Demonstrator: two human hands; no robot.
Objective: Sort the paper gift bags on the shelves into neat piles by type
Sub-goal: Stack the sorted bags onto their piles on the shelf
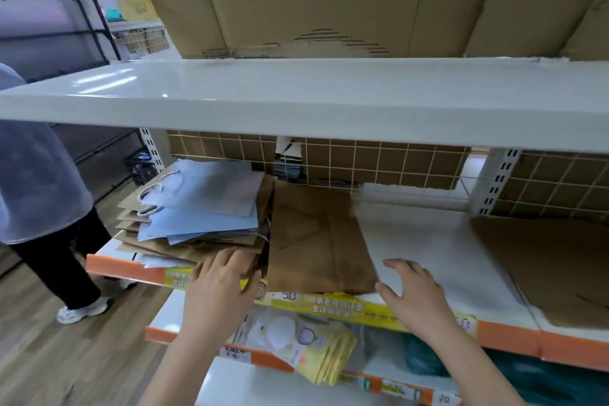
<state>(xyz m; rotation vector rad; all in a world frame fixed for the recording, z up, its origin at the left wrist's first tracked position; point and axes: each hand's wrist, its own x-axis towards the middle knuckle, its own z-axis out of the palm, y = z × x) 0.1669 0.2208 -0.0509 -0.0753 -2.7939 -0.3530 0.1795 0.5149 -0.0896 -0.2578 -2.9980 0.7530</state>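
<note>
Brown bag (321, 241) blurred; left hand (219, 283) covers messy pile's (197, 208) front edge.

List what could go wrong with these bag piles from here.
1. The mixed pile of blue and brown bags overhangs the shelf's left end; the left hand nudging it might tip bags onto the floor.
2. The right hand at the brown bag's front corner could push it askew.

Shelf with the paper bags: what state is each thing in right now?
Mixed pile: messy, blue bags fanned over brown ones.
Brown bag: flat, lying beside the pile.
Left hand: fingers resting on the pile's front edge.
Right hand: open, touching the brown bag's corner.
Shelf: partly bare.
</note>
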